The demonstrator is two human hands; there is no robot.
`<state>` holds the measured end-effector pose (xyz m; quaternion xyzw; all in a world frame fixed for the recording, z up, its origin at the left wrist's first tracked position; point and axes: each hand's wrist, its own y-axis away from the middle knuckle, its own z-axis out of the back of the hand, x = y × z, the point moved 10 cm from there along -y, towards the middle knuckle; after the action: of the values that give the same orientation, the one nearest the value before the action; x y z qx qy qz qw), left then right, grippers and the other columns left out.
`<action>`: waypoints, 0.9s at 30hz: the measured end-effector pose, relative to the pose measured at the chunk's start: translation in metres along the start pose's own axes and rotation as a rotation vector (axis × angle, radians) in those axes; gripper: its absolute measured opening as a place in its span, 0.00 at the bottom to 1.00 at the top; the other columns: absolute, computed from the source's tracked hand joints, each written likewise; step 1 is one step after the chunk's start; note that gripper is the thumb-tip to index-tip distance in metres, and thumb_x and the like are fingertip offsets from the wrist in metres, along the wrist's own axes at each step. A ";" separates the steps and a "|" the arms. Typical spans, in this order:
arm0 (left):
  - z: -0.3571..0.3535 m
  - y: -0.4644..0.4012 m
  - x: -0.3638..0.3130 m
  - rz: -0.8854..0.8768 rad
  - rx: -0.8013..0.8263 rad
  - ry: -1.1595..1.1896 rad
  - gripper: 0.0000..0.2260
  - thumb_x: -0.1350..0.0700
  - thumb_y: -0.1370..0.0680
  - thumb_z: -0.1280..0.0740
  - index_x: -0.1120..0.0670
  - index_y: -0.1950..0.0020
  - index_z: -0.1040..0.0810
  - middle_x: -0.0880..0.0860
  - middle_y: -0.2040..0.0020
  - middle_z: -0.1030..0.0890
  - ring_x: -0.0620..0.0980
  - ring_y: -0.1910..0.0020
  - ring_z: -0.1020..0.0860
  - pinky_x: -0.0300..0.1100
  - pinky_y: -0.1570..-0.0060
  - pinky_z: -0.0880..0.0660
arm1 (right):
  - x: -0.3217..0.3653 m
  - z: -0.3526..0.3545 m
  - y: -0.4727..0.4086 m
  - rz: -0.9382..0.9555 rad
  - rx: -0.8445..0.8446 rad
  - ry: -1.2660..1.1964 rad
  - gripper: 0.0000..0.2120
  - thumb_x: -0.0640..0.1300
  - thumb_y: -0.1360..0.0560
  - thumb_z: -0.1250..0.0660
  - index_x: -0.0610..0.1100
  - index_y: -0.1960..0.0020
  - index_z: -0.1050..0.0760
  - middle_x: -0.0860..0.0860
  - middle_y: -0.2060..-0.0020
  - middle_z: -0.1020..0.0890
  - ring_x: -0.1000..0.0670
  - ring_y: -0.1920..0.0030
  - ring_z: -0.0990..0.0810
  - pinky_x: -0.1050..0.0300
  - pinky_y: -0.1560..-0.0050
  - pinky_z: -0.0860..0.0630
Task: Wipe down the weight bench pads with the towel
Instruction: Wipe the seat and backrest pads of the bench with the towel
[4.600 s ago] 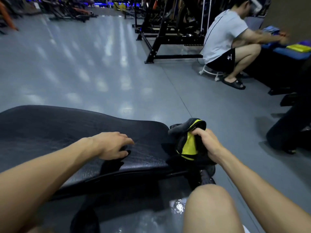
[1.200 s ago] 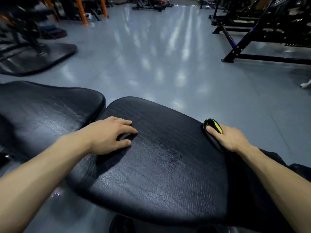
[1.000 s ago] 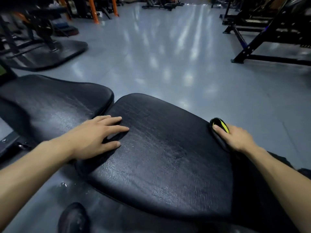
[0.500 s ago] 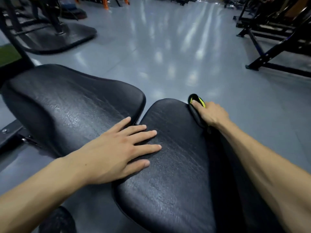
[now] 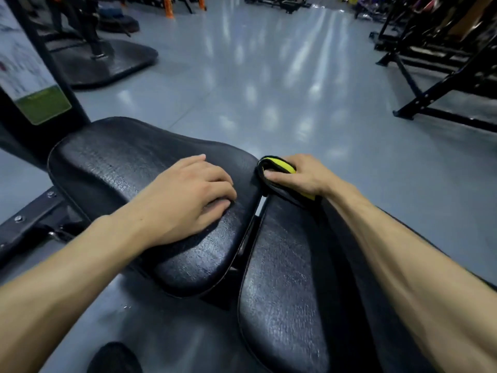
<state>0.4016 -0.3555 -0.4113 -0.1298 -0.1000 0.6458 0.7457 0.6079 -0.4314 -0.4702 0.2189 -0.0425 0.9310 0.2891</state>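
Your left hand rests palm-down on the left pad of the bench, fingers loosely curled and close together, holding nothing. Your right hand presses the towel — black with yellow — onto the far end of the right pad, just beside the gap between pads, fingers curled over the folded cloth.

1. A white placard with a green band along its bottom is fixed to the black machine upright at far left. It carries printing, but that is too blurred to read.
2. No other text, brand or number is legible.
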 end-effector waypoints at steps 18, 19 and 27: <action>0.011 -0.010 0.073 0.011 -0.062 0.212 0.15 0.44 0.22 0.41 0.45 0.47 0.16 0.42 0.44 0.18 0.47 0.44 0.20 0.49 0.36 0.29 | 0.053 0.002 0.076 0.153 -0.338 -0.048 0.14 0.53 0.24 0.29 0.52 0.39 0.20 0.60 0.44 0.18 0.55 0.41 0.23 0.56 0.38 0.28; 0.012 -0.008 0.077 0.017 -0.064 0.214 0.14 0.44 0.22 0.41 0.45 0.47 0.16 0.42 0.44 0.18 0.46 0.44 0.20 0.49 0.36 0.29 | 0.052 0.004 0.071 0.137 -0.335 -0.057 0.14 0.55 0.23 0.30 0.53 0.39 0.21 0.60 0.44 0.18 0.56 0.40 0.23 0.54 0.37 0.28; 0.017 0.012 0.088 0.071 -0.046 0.233 0.17 0.41 0.23 0.43 0.42 0.46 0.17 0.41 0.41 0.18 0.45 0.42 0.21 0.53 0.30 0.32 | 0.043 0.014 0.042 -0.123 -0.322 -0.040 0.15 0.61 0.22 0.35 0.50 0.52 0.23 0.54 0.61 0.19 0.50 0.58 0.22 0.47 0.52 0.24</action>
<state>0.3982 -0.2653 -0.4002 -0.2244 -0.0229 0.6499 0.7257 0.5583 -0.4470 -0.4371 0.1903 -0.1832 0.8882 0.3759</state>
